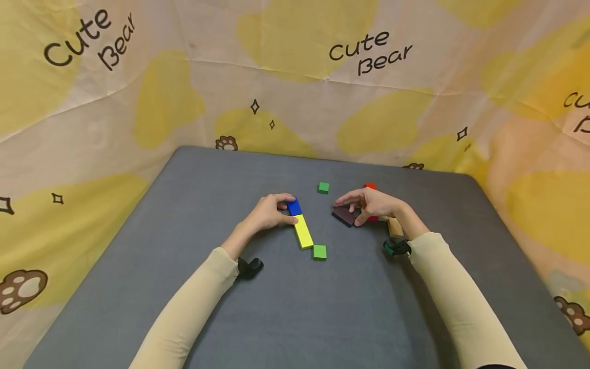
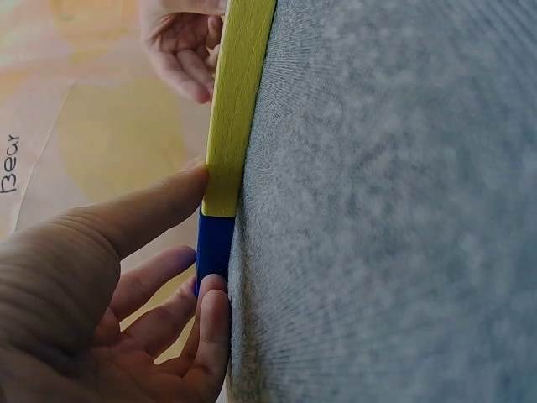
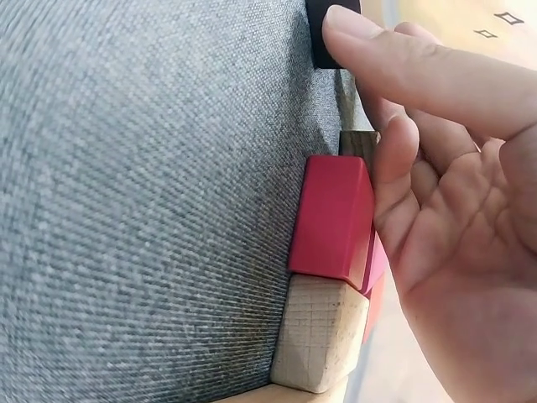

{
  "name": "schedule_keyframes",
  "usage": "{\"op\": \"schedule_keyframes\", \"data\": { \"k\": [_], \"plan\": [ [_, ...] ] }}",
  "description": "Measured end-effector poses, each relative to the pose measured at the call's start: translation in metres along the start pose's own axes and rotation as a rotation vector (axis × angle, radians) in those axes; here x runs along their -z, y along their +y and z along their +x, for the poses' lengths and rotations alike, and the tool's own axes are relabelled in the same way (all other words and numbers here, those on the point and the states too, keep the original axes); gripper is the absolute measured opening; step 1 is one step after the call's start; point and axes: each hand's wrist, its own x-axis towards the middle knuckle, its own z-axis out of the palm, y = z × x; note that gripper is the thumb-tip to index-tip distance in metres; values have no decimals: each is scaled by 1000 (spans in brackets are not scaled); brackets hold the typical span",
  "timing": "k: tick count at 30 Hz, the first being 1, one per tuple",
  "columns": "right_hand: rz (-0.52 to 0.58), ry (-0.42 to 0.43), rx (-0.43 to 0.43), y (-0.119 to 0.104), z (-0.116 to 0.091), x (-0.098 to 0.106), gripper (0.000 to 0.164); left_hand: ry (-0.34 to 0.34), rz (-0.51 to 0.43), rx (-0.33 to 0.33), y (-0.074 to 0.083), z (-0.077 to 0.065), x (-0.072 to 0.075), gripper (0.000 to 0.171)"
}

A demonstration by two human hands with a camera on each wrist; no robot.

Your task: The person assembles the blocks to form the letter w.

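Note:
My left hand (image 1: 269,211) is at a blue block (image 1: 294,206) lying end to end with a long yellow block (image 1: 303,233). In the left wrist view, the thumb presses the yellow block's side beside the joint, while curled fingers touch the blue block (image 2: 215,252). A dark purple block with slanted ends (image 1: 343,216) lies under my right hand (image 1: 375,203), thumb at its near end and fingertips at its far end. The right wrist view shows the thumb against this dark block (image 3: 323,38). A light green block (image 1: 319,252) sits by the yellow block's near end.
Another green block (image 1: 323,187) lies farther back. Beside and under the right hand are a red block (image 1: 370,186), a magenta block (image 3: 331,217) and a pale wooden block (image 3: 319,332). The grey table (image 1: 276,318) meets a patterned cloth (image 1: 295,97) at the back.

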Motion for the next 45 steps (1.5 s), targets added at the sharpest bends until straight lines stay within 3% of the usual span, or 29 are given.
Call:
{"op": "schedule_keyframes", "data": {
  "k": [11, 28, 36, 40, 45],
  "plan": [
    [-61, 12, 15, -1, 0, 0, 68, 11, -7, -5, -1, 1, 0, 63],
    [-63, 72, 0, 1, -2, -6, 68, -3, -2, -6, 0, -1, -1, 64],
    [-66, 177, -31, -9, -6, -14, 73, -2, 20, -8, 2, -3, 1, 62],
    [-72, 292, -45, -17, -9, -23, 81, -6, 21, 7, 1, -2, 0, 62],
    [-24, 463, -89, -38, -17, -42, 78, -1, 15, 5, 1, -2, 0, 62]
  ]
}}
